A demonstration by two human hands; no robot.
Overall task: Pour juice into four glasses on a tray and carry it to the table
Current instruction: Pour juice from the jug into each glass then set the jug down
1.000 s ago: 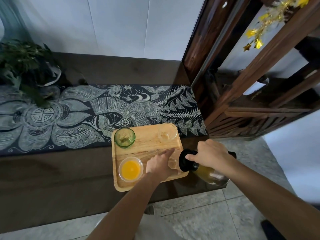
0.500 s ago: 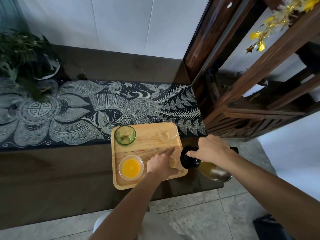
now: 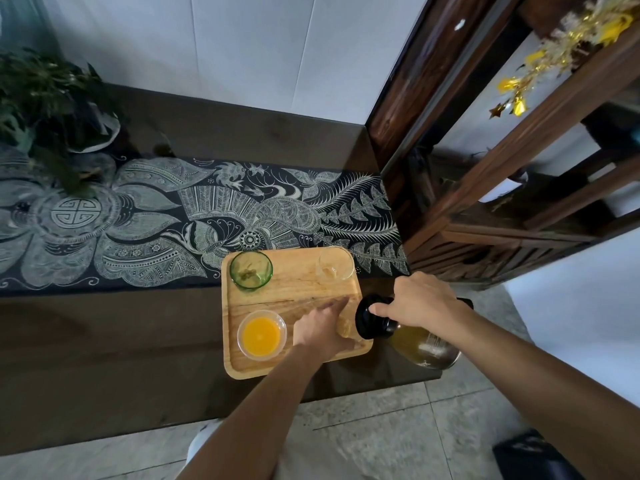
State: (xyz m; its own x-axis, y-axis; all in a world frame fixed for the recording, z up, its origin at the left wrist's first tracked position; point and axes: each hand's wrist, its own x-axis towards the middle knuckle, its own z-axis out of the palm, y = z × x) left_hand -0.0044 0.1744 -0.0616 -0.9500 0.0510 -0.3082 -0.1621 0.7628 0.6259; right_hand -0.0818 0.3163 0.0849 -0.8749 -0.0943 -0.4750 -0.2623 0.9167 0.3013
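Dark wooden worktop (image 3: 104, 341) with a black-and-white patterned runner (image 3: 156, 237) carries the rectangular pale wooden tray (image 3: 298, 292) at its 3 o'clock end. Over the last second almost nothing has shifted. The left hand (image 3: 322, 329) stays wrapped on the small clear glass (image 3: 344, 329) at the tray's 4 o'clock, and the right hand (image 3: 415, 303) stays clamped on the tilted black-necked juice bottle (image 3: 426, 348), its mouth at that glass. Judged status: second pour in progress. The orange-filled clear glass (image 3: 262, 336) at 7 o'clock is done; the green glass (image 3: 251, 275) at 11 and the clear tumbler (image 3: 336, 265) at 1 appear unfilled. Pale print on the bottle is illegible.
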